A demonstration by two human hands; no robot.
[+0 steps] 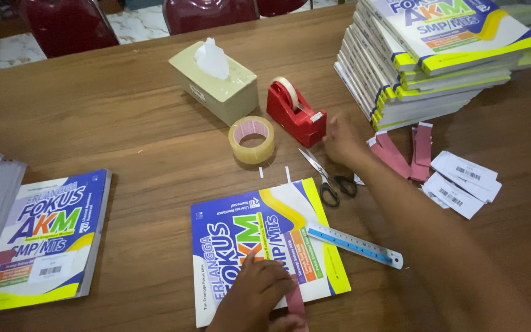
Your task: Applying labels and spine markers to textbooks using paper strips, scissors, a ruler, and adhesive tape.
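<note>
Two hands at work over a book on a wooden table.

Your left hand (254,294) presses flat on the book (265,246), fingers pinching a pink strip (295,301) at its near edge. Your right hand (339,140) reaches to the red tape dispenser (296,112); whether its fingers grip anything you cannot tell. Scissors (330,178) and a ruler (354,244) lie along the book's right edge; bare tabletop (142,160) opens to its left.

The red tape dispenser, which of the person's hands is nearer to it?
The right. The right hand reaches across the table to just beside the red tape dispenser, at its cutter end. The left hand is far nearer the camera, pressing on the book by a red strip.
</note>
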